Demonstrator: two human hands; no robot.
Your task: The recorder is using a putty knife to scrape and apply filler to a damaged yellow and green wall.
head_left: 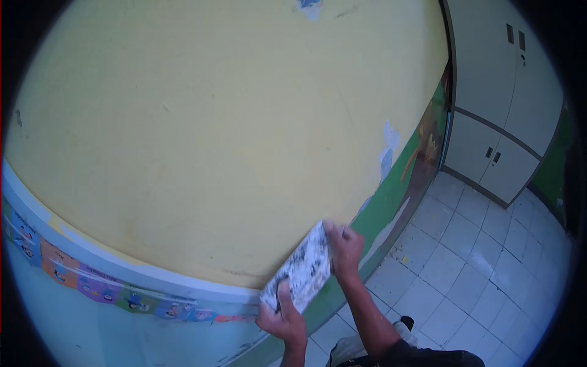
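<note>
A flat rectangular board (301, 266), whitish with dark smudges, lies tilted against the lower part of the yellow wall (208, 116). My left hand (282, 319) grips its lower end, thumb laid over the face and fingers hidden behind the edge. At the upper right end my right hand (344, 246) is closed round the board's edge. What the board's wall side looks like is hidden.
A white strip (140, 269) and a colourful picture border (101, 287) cross the lower wall. Peeled paint (386, 153) shows beside a green mural band (400, 171). To the right stand a pale cabinet (483, 159) and a tiled floor (440, 263) with crumbs.
</note>
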